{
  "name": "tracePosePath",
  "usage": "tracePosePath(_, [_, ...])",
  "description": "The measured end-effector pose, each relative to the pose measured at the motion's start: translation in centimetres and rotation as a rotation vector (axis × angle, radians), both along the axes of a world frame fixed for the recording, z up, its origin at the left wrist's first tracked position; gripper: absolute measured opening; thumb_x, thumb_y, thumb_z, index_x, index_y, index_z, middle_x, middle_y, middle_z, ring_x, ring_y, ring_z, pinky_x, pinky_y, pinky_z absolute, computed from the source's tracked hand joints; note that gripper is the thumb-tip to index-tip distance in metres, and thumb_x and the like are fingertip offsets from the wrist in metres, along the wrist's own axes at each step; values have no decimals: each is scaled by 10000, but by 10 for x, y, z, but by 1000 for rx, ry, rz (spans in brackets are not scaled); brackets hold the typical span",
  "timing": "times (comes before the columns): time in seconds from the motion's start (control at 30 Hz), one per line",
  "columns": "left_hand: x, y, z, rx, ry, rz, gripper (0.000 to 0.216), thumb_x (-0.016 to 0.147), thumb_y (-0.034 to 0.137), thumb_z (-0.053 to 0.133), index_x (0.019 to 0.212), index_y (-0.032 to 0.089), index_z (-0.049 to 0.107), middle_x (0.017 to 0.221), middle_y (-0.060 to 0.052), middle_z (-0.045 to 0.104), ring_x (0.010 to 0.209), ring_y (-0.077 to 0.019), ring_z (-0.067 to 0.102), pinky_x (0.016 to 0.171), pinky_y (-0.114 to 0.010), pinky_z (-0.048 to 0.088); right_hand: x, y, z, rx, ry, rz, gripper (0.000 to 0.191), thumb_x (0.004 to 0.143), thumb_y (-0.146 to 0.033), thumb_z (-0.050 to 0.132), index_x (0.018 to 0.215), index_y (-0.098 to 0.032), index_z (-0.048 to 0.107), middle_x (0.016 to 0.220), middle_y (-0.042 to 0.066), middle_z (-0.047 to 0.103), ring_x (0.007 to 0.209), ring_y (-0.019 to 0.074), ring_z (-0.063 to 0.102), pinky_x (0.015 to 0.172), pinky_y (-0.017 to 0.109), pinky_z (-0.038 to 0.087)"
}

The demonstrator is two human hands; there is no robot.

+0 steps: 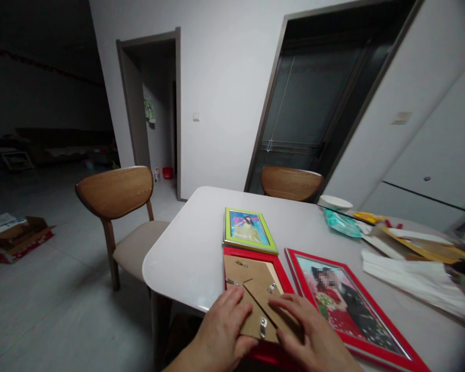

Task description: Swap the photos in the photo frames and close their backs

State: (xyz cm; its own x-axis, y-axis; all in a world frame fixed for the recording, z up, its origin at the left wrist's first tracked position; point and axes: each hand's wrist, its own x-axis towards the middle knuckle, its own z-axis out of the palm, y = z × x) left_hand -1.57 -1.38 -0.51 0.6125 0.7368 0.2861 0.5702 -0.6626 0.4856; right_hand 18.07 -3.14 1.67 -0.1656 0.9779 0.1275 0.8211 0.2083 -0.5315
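A brown backing board [251,268] with small metal clips [263,326] lies face down in a red picture frame [282,279] at the table's near edge. My left hand [221,325] rests on the board's left part, fingers bent and thumb apart. On the board's right part lies my right hand [312,328], its fingers spread over the stand flap [284,319] beside a dark diagonal slit. A paler strip shows along the board's upper right edge. The near end of the frame is partly hidden by my hands.
A green-framed picture [248,230] touches the red frame's far end. Right of it lies a larger red-framed photo [349,305]. White paper [414,281], a teal packet [343,223] and a white bowl [335,202] are at the right. Wooden chairs [118,191] stand around the white table [178,253].
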Motion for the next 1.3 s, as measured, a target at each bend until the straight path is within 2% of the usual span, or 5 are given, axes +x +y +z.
tracePosePath(0.3, [16, 8, -2, -61, 70, 5, 294, 748, 309, 539, 1014, 185, 529, 1224, -88, 450, 1146, -226, 370, 996, -414, 212, 13, 6, -32, 95, -150, -70, 369, 651, -266, 471, 995, -203, 590, 1030, 95, 541, 977, 234, 468, 866, 399, 341])
tracePosePath(0.4, [9, 8, -4, -84, 90, -10, 505, 682, 426, 589, 1103, 174, 470, 1281, -113, 376, 1192, -247, 298, 1000, -441, 176, 5, 7, -37, 161, -187, -65, 345, 683, -268, 457, 997, -210, 589, 1025, 94, 543, 970, 231, 464, 841, 399, 352])
tracePosePath(0.5, [1, 6, -7, -107, 96, -32, 712, 556, 487, 669, 1140, 161, 428, 1312, -145, 315, 1218, -268, 240, 999, -463, 152, 3, 6, -37, 201, -196, -52, 330, 726, -297, 433, 1008, -211, 581, 1028, 94, 542, 960, 224, 465, 821, 391, 364])
tracePosePath(0.83, [-9, 9, -17, -74, 39, 18, 370, 562, 363, 702, 836, 175, 539, 1252, -118, 417, 1194, -242, 301, 990, -420, 216, 13, 42, -30, 192, -333, -126, 342, 792, -270, 333, 1046, -196, 549, 1041, 100, 487, 912, 194, 482, 781, 324, 378])
tracePosePath(1.3, [-8, 6, -13, -73, 20, 56, 341, 541, 317, 730, 782, 151, 555, 1193, -136, 480, 1163, -247, 353, 985, -387, 257, 9, 37, -28, 140, -264, -101, 333, 798, -240, 304, 912, -105, 586, 1070, 138, 479, 960, 191, 482, 848, 296, 367])
